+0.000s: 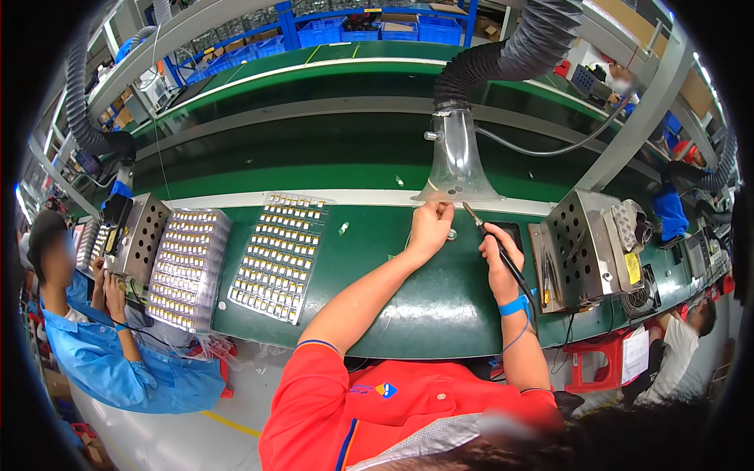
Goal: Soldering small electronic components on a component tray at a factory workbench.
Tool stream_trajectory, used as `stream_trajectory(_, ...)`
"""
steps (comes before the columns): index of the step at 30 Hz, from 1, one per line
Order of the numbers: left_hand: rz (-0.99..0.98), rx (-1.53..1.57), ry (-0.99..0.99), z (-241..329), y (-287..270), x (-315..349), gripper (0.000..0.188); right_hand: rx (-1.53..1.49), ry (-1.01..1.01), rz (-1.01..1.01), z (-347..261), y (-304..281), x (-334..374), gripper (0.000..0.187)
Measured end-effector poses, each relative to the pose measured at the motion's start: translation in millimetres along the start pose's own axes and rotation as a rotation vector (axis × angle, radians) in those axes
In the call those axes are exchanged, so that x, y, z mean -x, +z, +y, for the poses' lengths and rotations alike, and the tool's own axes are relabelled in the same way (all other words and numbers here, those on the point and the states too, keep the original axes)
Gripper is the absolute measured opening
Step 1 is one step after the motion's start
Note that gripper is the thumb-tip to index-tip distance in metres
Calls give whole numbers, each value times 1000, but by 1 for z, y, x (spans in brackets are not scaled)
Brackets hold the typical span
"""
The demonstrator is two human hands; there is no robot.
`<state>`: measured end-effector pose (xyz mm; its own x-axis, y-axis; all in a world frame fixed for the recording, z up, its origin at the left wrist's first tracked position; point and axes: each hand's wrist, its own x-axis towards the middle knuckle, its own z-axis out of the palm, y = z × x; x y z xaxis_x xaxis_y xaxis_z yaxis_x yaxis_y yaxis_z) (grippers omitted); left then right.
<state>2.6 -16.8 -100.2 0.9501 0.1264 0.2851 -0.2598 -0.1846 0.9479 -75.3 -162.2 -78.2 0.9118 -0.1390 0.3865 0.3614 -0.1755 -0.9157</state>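
My right hand (503, 263) grips a soldering iron (481, 226) like a pen, its tip pointing up and left toward my left fingertips. A blue strap (515, 305) with a thin cord is round my right wrist. Under the mouth of the transparent fume hood (455, 157), my left hand (430, 231) is closed in a pinch; what it holds is too small to make out. The iron's tip is close to those fingers, and I cannot tell whether it touches anything. A small round thing (452, 235) lies on the green bench beside my left hand.
Left of my arm lies a plastic tray (279, 259) of small white-and-yellow parts, beside a stack of similar trays (188, 267). A perforated metal box (577, 251) stands right, with tweezers (547, 275) next to it. A person in blue (118, 345) works at the left.
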Motion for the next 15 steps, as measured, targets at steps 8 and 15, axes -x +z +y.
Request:
stream_trajectory(8,2,5,10,-2,-1,0,18,12,-10,7,-3,0,0,23)
stream_trajectory(15,-17,5,-16,-1,-2,1,17,27,-25,4,-3,-1,-1,23)
